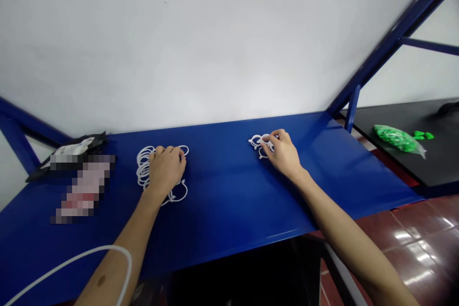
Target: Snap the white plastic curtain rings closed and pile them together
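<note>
My left hand [167,167] is closed over a pile of thin white rings [143,165] on the blue table. Its thumb and index finger pinch one white ring [185,147] that sticks out at the fingertips. Below that hand lie loose rings [181,193] with small pointed tabs. Farther right, my right hand [283,153] reaches down to a smaller cluster of the same tabbed rings [256,141]. Its thumb and index finger close on a white ring [265,137] there, while the curled fingers hide part of the cluster.
A blue table [222,210] stands against a white wall. A black plastic package [96,142] and a blurred-out item [86,186] lie left. A white cable [71,260] loops over my left forearm. At right, a bag of green pieces [398,139] rests on a black table [441,162].
</note>
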The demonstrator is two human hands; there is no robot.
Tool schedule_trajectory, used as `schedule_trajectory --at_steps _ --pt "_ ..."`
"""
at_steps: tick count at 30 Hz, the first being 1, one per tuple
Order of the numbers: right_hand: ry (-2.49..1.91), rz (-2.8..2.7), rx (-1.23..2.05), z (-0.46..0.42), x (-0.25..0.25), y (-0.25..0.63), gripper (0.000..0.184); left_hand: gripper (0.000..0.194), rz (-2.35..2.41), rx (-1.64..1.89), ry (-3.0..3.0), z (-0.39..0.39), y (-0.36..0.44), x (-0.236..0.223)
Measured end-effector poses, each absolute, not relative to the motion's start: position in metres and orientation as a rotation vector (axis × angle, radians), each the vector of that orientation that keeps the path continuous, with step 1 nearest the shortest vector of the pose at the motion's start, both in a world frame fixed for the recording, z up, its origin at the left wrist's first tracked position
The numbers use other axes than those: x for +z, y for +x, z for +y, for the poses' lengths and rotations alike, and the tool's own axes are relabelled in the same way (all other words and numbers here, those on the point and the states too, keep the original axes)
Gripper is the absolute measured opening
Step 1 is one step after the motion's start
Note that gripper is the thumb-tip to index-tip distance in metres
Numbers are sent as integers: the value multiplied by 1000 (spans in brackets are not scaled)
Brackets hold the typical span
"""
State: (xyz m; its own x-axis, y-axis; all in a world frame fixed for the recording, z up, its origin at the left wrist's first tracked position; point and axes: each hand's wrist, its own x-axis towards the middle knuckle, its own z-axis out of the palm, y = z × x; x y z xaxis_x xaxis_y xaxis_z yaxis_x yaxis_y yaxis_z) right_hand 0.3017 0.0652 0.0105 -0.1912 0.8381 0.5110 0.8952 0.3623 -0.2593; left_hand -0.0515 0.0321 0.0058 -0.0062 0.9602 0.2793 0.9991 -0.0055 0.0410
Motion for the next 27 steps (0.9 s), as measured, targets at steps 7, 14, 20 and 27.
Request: schedule_trajectory --at_steps 7,14,20,27 --pt "-1167 -2102 132 36 21 272 20 19 -1969 -901 -2526 18 -16 24" --pt "-811 -2217 752 7 18 246 18 24 -2038 -1354 -3004 -19 31 31" --pt "-928 -1932 1054 4 18 243 20 26 -2251 -1892 -2787 -22 36 16" --pt "-890 -1788 1240 4 17 242 22 15 -2226 -1699 -2777 -19 35 19"
